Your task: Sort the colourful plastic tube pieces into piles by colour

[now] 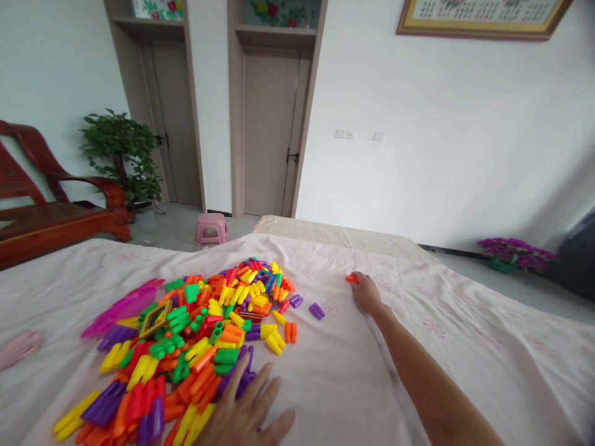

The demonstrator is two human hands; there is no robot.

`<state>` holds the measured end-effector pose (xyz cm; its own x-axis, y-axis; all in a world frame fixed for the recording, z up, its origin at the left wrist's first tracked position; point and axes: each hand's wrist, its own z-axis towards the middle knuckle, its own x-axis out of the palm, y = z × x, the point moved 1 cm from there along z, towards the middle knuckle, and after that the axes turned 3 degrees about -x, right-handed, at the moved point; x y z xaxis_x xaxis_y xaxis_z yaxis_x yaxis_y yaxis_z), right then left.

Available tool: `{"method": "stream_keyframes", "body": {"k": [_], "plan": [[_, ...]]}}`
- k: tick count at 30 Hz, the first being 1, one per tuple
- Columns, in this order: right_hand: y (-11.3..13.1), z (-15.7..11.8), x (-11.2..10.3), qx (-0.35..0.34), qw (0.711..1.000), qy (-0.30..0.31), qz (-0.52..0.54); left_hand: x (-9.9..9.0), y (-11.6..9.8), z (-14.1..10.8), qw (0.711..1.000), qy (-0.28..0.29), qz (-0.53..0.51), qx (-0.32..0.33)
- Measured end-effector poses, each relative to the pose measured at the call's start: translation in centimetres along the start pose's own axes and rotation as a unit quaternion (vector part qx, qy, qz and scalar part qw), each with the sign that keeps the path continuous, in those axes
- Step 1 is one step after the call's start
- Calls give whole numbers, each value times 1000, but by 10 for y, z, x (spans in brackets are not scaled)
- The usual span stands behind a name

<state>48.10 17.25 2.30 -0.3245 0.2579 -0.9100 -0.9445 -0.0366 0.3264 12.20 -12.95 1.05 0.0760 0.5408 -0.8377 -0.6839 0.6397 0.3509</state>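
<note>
Blocks [231, 334] of bright plastic lie heaped on a flower-printed cloth [334, 384] before the person, in green, yellow, orange, red and purple. The person's right hand [366, 292] reaches far out over the cloth, well apart from the heap, with its fingertips closed on 1 small orange-red block [352, 279]. Nearer the body, the left hand [244, 412] is open, its fingers fanned at the near edge of the heap, just beside some purple blocks [245, 376]; I can't tell whether its palm presses on anything, and I see nothing gripped in it.

Between the heap and the right hand, 1 purple block [317, 311] lies by itself. On the heap's far left sits a magenta plastic piece [123, 310], and farther left a pink cloth [21, 350] lies crumpled.

Past the cloth I see a pink stool [211, 229], a wooden armchair [69, 198], a leafy potted plant [118, 145] and 2 doors [269, 124]. Purple flowers [515, 253] stand on the floor to the right.
</note>
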Motion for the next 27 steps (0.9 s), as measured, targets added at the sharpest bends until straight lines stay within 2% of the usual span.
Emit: {"method": "stream_keyframes", "body": {"k": [4,9,11,14,17,18,20,23,25,26,27], "plan": [[67,-38,20,-123,981,-22,152,-8,23,-19,991,59,-3,-117],[150,-107,48,-184,936,13,299,-9,42,-45,982,90,-7,-165],[174,-135,53,-201,916,28,346,-18,48,-49,978,96,-21,-183],[197,-166,46,-231,877,79,413,-47,61,-38,971,105,-99,-193],[199,-174,26,-259,845,127,451,-78,77,-6,953,125,-170,-219],[194,-170,19,-252,849,119,449,-83,84,10,948,124,-179,-232],[176,-155,9,-222,884,61,406,-84,97,48,946,76,-190,-252],[141,-131,6,-171,954,-38,243,-56,115,111,955,45,-172,-237],[123,-122,11,-140,981,-47,124,-26,126,150,955,90,-136,-249],[117,-120,15,-133,987,-37,80,-9,131,167,949,133,-122,-258],[114,-119,18,-133,990,-26,48,6,137,180,934,201,-115,-270]]}}
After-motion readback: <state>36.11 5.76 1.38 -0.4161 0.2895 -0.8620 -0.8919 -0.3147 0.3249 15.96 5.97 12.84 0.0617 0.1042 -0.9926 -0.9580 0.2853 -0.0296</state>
